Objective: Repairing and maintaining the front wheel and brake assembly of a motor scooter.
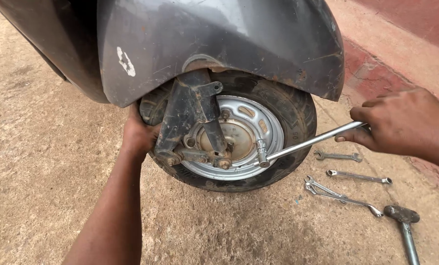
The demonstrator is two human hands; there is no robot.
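Nearest to my view is my left forearm, running up from the bottom edge to the left hand [138, 133], which is wrapped around the tyre [298, 118] on its left side, fingers going behind the rubber where I cannot see them. It looks like a bracing grip, closed on the tyre.

My right hand [401, 122] is clenched around the far end of a long chrome socket wrench [307, 142]. Its handle slants down and left to the socket head, which sits on a fastener on the silver wheel rim [258, 122], just right of the hub. The wheel stands on the ground, tucked under the grey front mudguard [219, 39], with the dirty black fork leg [185, 113] crossing in front of the hub.

As far as I can judge, the job is at an early or middle stage: the wheel is mounted in the fork, the axle hardware at the bottom of the fork leg is in place, and the wrench is seated on its fastener. Whether that fastener is loose or tight, I cannot tell.

On the concrete to the right lie three or four spanners [356, 175], well apart from the wheel, and a hammer [403, 218] beside them.
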